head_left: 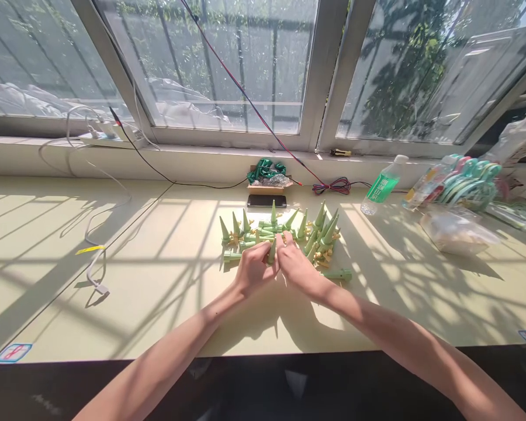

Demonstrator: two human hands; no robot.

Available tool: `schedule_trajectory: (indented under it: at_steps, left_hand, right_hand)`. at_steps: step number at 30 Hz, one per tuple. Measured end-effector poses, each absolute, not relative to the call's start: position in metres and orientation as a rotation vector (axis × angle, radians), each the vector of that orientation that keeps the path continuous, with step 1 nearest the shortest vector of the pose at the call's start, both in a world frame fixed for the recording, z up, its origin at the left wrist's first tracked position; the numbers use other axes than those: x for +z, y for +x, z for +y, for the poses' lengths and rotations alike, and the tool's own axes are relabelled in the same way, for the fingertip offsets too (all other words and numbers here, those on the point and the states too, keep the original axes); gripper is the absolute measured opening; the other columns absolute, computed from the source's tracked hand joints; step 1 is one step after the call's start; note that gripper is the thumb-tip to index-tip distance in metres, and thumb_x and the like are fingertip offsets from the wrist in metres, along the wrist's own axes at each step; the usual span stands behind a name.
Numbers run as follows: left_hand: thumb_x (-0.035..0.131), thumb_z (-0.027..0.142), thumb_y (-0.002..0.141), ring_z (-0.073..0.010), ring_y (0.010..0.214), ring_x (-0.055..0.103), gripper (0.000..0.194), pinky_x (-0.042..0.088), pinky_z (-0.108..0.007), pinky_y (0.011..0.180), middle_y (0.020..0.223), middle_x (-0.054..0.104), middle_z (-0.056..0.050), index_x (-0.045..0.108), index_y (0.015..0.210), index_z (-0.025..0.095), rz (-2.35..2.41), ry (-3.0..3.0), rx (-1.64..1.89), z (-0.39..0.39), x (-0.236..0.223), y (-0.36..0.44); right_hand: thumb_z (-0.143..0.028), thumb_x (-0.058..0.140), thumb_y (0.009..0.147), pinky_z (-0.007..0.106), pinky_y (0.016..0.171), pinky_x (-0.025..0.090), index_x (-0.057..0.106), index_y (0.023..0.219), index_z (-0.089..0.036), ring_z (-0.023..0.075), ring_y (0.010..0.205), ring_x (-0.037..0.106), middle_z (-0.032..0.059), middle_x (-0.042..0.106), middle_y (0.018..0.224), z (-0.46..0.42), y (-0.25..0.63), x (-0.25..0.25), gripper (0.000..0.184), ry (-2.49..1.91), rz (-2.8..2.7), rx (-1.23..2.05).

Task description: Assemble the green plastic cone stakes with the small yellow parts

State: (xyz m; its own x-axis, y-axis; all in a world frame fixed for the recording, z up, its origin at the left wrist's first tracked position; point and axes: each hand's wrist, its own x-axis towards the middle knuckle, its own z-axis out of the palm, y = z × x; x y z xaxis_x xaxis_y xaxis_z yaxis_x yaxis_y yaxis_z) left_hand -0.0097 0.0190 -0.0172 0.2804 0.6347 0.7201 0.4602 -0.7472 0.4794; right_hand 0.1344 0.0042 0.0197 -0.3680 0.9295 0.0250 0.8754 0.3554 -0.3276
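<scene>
My left hand [255, 268] is closed around a pale green pointed cone [272, 252], which stands tip up between thumb and fingers. Right against it, my right hand [294, 262] is bent with its fingers together; what they grip is hidden. More green cones [328, 231] stand upright or lean in a cluster beyond and to the right of my hands. Green tube-like pieces [233, 256] lie among them, and another green tube [338, 274] rests to the right of my right wrist. Small yellowish parts [322, 258] show at the cones' bases.
Behind the cones are a dark flat phone-like object [266, 201] and a small cardboard box [269, 188] with green material. A bottle [382, 186], plastic bag [458, 229] and teal rings [473, 181] stand right. Cables [97, 257] lie left on the table [149, 304].
</scene>
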Motion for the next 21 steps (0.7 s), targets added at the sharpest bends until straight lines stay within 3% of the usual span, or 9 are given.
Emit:
schedule_trajectory:
  at_steps: [3,6,14,17,21]
  left_hand:
    - [0.056,0.012,0.076,-0.0083,0.049,0.034,0.031,0.027,-0.021,0.047,0.056,0.034,0.007,0.030,0.062,0.021,1.048,2.344,1.512,0.019,-0.015,-0.010]
    - [0.057,0.011,0.073,-0.0082,0.048,0.032,0.030,0.027,-0.021,0.047,0.055,0.034,0.007,0.032,0.062,0.021,1.041,2.369,1.526,0.015,-0.014,-0.008]
    - [0.055,0.009,0.071,-0.0079,0.048,0.030,0.031,0.025,-0.022,0.046,0.057,0.032,0.007,0.028,0.065,0.022,0.810,2.482,1.529,0.010,-0.011,-0.003]
    - [0.054,0.008,0.072,-0.0076,0.048,0.030,0.030,0.026,-0.021,0.046,0.057,0.033,0.007,0.028,0.066,0.022,0.781,2.486,1.516,0.010,-0.011,-0.003]
    - [0.054,0.008,0.074,-0.0076,0.048,0.032,0.028,0.027,-0.021,0.046,0.058,0.035,0.007,0.030,0.065,0.021,0.740,2.530,1.447,0.008,-0.011,-0.001]
  right_hand:
    - [-0.004,0.034,0.094,0.030,0.072,0.054,0.049,0.120,-0.010,0.0166,0.076,0.065,0.0198,0.053,0.121,0.011,0.132,0.023,0.031,-1.625,-2.370,0.424]
    - [-0.006,0.040,0.093,0.029,0.067,0.053,0.048,0.121,-0.008,0.0162,0.072,0.066,0.0236,0.051,0.126,0.016,0.130,0.024,0.029,-1.805,-2.278,0.379]
    - [-0.010,0.062,0.087,0.034,0.089,0.052,0.042,0.140,-0.009,0.0285,0.107,0.068,0.0298,0.040,0.147,0.027,0.124,0.028,0.057,-2.005,-2.194,0.467]
    - [-0.014,0.066,0.086,0.036,0.086,0.053,0.040,0.146,-0.010,0.0305,0.109,0.067,0.0302,0.035,0.152,0.039,0.122,0.026,0.065,-2.071,-2.144,0.520]
    - [-0.014,0.066,0.085,0.039,0.081,0.053,0.043,0.144,-0.015,0.0314,0.107,0.067,0.0264,0.039,0.150,0.054,0.123,0.015,0.064,-2.088,-2.055,0.617]
